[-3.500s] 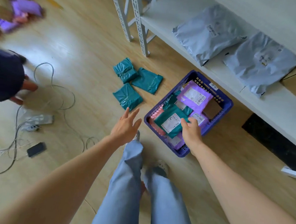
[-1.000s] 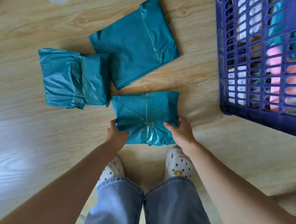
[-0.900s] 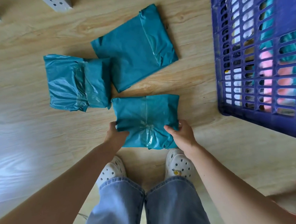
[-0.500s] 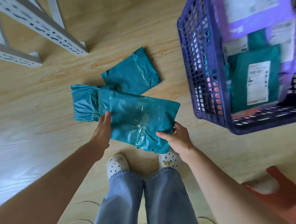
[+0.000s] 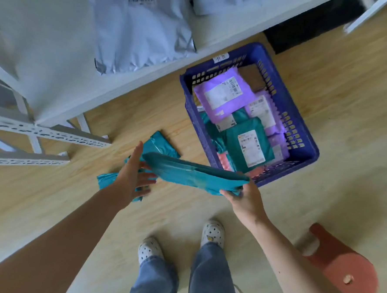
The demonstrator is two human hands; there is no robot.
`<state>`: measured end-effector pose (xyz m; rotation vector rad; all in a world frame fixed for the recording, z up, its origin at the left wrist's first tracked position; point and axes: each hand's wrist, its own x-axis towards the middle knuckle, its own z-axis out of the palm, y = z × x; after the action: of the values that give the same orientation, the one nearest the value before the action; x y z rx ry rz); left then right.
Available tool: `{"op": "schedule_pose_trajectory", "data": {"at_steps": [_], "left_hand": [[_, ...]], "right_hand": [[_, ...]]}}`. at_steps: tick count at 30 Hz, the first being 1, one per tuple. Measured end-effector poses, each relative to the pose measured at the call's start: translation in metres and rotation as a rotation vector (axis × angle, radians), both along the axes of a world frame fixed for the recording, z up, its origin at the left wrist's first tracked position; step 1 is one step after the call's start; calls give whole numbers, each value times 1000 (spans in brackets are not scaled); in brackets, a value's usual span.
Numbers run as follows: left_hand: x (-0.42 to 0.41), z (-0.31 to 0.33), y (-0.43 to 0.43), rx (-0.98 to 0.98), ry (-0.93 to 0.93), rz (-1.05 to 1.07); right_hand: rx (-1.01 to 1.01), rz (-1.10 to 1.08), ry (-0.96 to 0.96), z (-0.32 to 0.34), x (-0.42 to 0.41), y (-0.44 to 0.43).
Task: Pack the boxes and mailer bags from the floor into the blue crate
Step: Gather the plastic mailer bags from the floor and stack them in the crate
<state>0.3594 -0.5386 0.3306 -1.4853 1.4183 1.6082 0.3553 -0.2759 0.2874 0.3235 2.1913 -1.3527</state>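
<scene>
Teal mailer bag (image 5: pixel 193 172), just lifted off the floor (image 5: pixel 340 105), reaches the blue crate's (image 5: pixel 286 172) near corner. Right hand (image 5: pixel 247 202) grips one end; left hand (image 5: pixel 131 178) open at the other.

Teal mailer bag (image 5: pixel 193 172), raised and tilted beside the blue crate (image 5: pixel 310 153) of purple mailers (image 5: pixel 222 96) and teal labelled mailers (image 5: pixel 247 145); second teal bag (image 5: pixel 163 144) and third teal bag (image 5: pixel 105 179) on the floor.

Plastic film, moulded plastic, wood-grain floor
The teal mailer bag (image 5: pixel 195 176) is smooth, slightly glossy plastic film; the blue crate (image 5: pixel 310 153) is matt perforated plastic; the floor (image 5: pixel 337 110) is pale wood grain with a soft sheen.
</scene>
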Motion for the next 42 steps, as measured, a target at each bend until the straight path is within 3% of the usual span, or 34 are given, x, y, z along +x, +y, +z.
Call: {"op": "schedule_pose_trajectory", "data": {"at_steps": [5, 11, 15, 19, 21, 24, 28, 30, 36, 42], "left_hand": [[-50, 39, 50, 51, -36, -144], [-95, 49, 101, 107, 54, -122], [-114, 48, 125, 142, 108, -215], [-141, 33, 137, 156, 93, -272], [-156, 21, 145, 143, 80, -327], [-180, -3, 164, 40, 98, -526], [-216, -40, 198, -225, 261, -1093], [-236, -64, 212, -299, 291, -1241], [-275, -143, 227, -379, 308, -1430], [-291, -200, 241, -398, 456, -1514]], "right_hand": [[58, -16, 221, 35, -26, 50], [-185, -294, 240, 61, -55, 97], [-394, -494, 39, 59, -59, 121], [-432, -596, -197, 49, -72, 146], [-392, -641, -280, 38, -76, 149], [-237, -553, -242, 9, -79, 147], [-110, -519, -225, -30, -90, 139], [-27, -480, -227, -57, -96, 132], [53, -452, -402, -125, -116, 113], [135, -516, -492, -167, -144, 114]]}}
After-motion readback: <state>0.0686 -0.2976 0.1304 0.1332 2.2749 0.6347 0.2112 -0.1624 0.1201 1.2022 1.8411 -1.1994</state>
